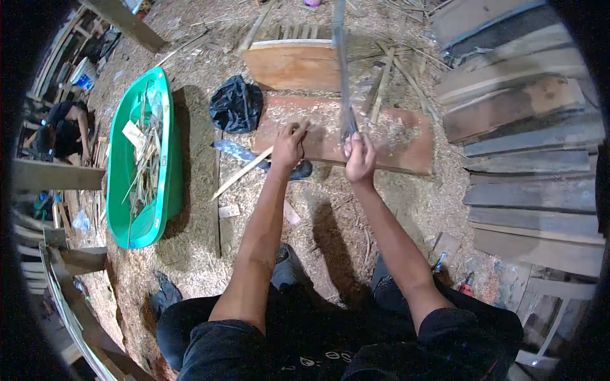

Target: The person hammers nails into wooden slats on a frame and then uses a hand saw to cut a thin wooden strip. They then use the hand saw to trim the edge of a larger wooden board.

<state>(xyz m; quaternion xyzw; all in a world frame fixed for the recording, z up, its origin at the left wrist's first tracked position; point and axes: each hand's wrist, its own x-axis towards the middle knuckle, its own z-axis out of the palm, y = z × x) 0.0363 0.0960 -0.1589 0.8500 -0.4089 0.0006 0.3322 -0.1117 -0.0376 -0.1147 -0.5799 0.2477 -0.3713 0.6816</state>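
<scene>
My right hand (361, 156) is wrapped round the handle of a long blade (342, 70), which points up and away from me, blurred along its length. My left hand (289, 149) is at the near edge of a reddish wooden board (406, 149) strewn with shavings. A pale wood strip (241, 174) runs from beside my left hand down to the left, and its upper end is hidden by the hand. The fingers of that hand are bent, and their hold on the strip is hard to make out.
A green tub (165, 184) with wood scraps stands at left. A black plastic bag (236, 105) lies by the board. Behind the board is an upright wooden panel (292, 65). Planks (534, 165) line the right side. Another person (67, 127) crouches at far left.
</scene>
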